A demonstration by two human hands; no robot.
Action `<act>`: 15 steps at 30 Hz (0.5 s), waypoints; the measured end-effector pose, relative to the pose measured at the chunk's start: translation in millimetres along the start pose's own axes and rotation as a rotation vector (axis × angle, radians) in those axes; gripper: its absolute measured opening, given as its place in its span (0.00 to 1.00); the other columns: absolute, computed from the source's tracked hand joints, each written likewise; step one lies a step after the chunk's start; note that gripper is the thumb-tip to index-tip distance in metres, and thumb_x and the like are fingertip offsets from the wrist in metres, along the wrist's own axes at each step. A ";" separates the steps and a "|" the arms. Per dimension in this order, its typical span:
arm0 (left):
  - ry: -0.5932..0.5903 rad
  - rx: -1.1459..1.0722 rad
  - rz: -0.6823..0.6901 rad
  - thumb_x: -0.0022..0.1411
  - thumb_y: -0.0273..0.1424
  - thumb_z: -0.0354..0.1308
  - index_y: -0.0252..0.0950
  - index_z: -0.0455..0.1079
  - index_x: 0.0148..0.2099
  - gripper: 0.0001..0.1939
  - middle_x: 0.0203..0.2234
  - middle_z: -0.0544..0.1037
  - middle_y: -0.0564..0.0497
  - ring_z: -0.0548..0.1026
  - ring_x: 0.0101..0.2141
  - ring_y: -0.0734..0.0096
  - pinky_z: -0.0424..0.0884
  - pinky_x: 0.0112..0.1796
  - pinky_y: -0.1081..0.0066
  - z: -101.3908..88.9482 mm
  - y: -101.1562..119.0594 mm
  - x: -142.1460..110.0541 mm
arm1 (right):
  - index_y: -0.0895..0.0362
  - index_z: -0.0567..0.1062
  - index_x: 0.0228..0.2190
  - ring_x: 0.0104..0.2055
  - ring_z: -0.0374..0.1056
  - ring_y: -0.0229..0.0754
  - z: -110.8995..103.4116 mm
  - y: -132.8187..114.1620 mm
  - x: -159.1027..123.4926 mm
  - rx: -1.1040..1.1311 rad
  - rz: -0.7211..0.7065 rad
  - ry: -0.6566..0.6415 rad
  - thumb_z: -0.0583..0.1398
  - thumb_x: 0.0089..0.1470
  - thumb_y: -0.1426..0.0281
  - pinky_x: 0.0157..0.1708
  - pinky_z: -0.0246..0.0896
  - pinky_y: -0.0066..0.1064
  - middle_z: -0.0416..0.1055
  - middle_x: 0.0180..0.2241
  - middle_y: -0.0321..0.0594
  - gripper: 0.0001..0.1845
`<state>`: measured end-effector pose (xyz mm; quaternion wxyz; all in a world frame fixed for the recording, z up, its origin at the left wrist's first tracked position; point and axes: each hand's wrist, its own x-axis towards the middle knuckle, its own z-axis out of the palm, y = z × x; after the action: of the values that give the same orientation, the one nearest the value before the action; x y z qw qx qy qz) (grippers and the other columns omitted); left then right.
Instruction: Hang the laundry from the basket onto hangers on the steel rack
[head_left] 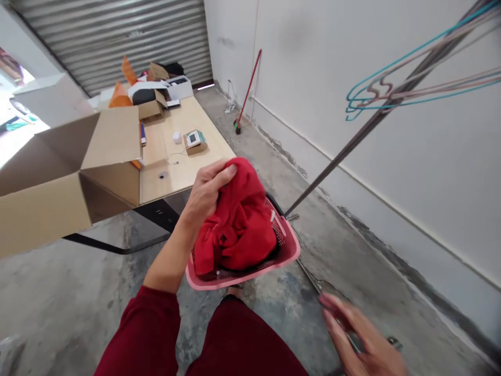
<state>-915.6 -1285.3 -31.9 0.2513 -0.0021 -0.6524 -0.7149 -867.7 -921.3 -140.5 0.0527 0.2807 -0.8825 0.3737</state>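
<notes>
A bunched red cloth garment (250,230) fills much of a pink plastic basket (290,248) with holes in its sides. My left hand (206,190) pinches the upper edge of the garment and lifts that part above the basket; the lower folds still lie inside. At the lower right, my right hand (362,337) is slightly blurred, away from the basket, with fingers stretched and apart and nothing seen in them. What the basket rests on is mostly hidden.
A metal rack pole (336,162) slants up at the right, bearing several blue and pinkish hangers (391,94). To the left stands a wooden table (211,136) with an open cardboard box (111,141) and a small device box (194,141). A red-handled broom (250,86) leans on the wall.
</notes>
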 end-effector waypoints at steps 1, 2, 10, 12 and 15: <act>-0.041 -0.009 0.086 0.63 0.37 0.61 0.33 0.72 0.35 0.11 0.25 0.70 0.57 0.70 0.27 0.82 0.67 0.31 0.81 9.6 20.2 5.5 | 0.52 0.72 0.52 0.43 0.74 0.45 -0.5 -16.0 25.5 -0.023 -0.105 0.078 0.56 0.62 0.60 0.36 0.73 0.30 0.73 0.48 0.43 0.19; -0.094 0.016 0.145 0.64 0.33 0.59 0.32 0.72 0.35 0.09 0.26 0.70 0.57 0.70 0.28 0.83 0.67 0.31 0.82 19.6 38.4 9.3 | 0.53 0.68 0.56 0.49 0.71 0.49 -1.0 -32.5 49.5 -0.048 -0.187 0.113 0.58 0.62 0.60 0.41 0.72 0.35 0.70 0.52 0.46 0.23; -0.644 0.392 0.459 0.63 0.24 0.56 0.34 0.74 0.36 0.06 0.32 0.75 0.58 0.76 0.40 0.84 0.69 0.41 0.86 89.3 85.1 8.5 | 0.58 0.74 0.23 0.25 0.68 0.44 24.3 -99.3 151.3 0.144 -0.158 0.063 0.61 0.52 0.51 0.19 0.62 0.30 0.69 0.22 0.41 0.22; -0.724 0.571 0.616 0.62 0.26 0.58 0.35 0.75 0.39 0.05 0.32 0.75 0.57 0.76 0.42 0.82 0.69 0.43 0.84 85.4 73.5 11.7 | 0.54 0.58 0.08 0.13 0.52 0.36 36.7 -93.7 154.3 0.160 -0.041 0.130 0.60 0.51 0.52 0.10 0.43 0.28 0.52 0.09 0.35 0.31; -0.409 0.877 0.665 0.64 0.37 0.59 0.34 0.75 0.41 0.11 0.35 0.76 0.52 0.75 0.42 0.75 0.70 0.46 0.75 56.0 39.7 5.6 | 0.56 0.66 0.12 0.15 0.56 0.35 46.8 -85.5 157.6 0.403 0.245 0.257 0.66 0.45 0.56 0.13 0.52 0.26 0.61 0.13 0.34 0.23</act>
<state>-924.4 -1235.8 15.3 0.3087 -0.2404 -0.8869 -0.2458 -948.3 -1073.6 -72.4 0.0617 0.1270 -0.8037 0.5781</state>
